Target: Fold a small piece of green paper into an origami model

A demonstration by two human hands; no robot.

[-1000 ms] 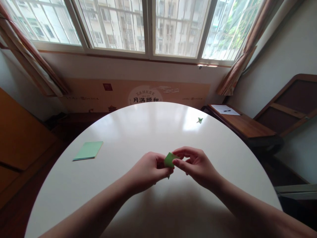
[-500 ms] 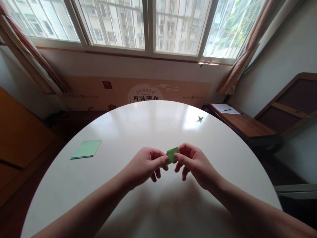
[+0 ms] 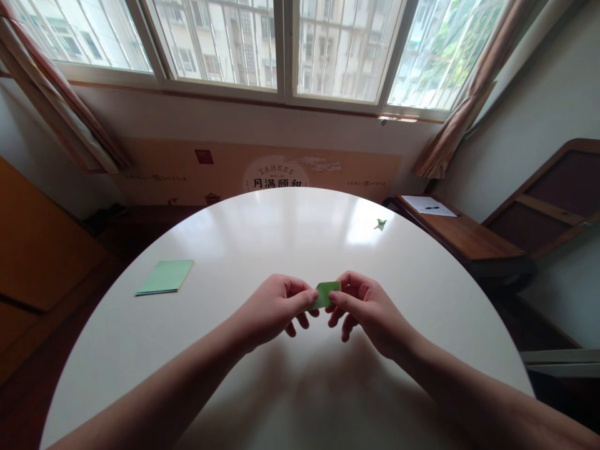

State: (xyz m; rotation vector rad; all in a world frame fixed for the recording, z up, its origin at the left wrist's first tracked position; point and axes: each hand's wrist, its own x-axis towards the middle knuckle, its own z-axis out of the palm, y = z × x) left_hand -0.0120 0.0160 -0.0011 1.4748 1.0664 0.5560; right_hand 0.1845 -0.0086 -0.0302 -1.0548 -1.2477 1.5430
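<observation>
A small piece of folded green paper [image 3: 327, 292] is held up above the white round table [image 3: 244, 244]. My left hand [image 3: 281, 306] pinches its left end between thumb and index finger. On its right end, my right hand [image 3: 363, 304] has thumb and index finger closed in the same way. The other fingers of both hands curl loosely below the paper. Parts of both ends are covered by the thumbs.
A stack of light green square paper [image 3: 165, 277] lies on the table's left side. Near the far right edge sits a small folded green paper figure [image 3: 380, 224]. Beyond the table, a wooden side table [image 3: 473, 234] holds a white sheet [image 3: 424, 205] and a dark pen.
The folded green paper has turned slightly, its top edge now more level. Both hands keep their pinch, and the whole view has shifted a little.
</observation>
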